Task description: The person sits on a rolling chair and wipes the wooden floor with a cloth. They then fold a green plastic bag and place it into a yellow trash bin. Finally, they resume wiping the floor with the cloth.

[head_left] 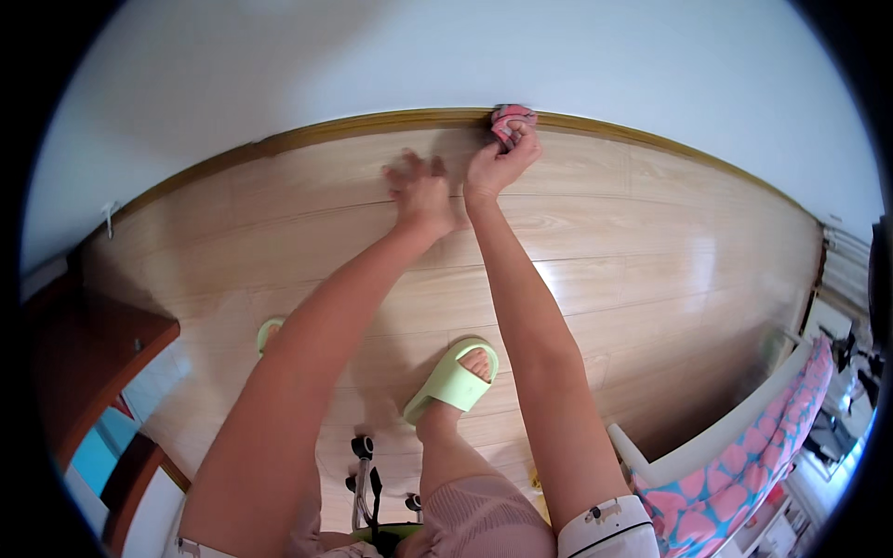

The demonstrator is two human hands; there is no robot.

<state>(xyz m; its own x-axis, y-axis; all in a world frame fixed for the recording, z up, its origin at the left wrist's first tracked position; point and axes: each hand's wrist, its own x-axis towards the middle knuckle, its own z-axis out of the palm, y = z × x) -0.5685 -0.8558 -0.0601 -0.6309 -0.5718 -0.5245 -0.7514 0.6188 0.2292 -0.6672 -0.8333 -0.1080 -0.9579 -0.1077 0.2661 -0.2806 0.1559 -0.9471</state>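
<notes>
My right hand grips a crumpled pink and grey cloth, which lies against the wooden baseboard at the foot of the white wall. To the left, my left hand is spread with its fingers apart over the light wood floor, holding nothing; it is slightly blurred, and whether it touches the floor I cannot tell. Below my hands, a light green slide sandal is on one foot. Part of a second green sandal shows beside my left forearm.
Dark reddish-brown wooden furniture stands at left. A small white fitting is by the left baseboard. Caster wheels show beneath me. At lower right is a white bed frame with pink and blue patterned fabric.
</notes>
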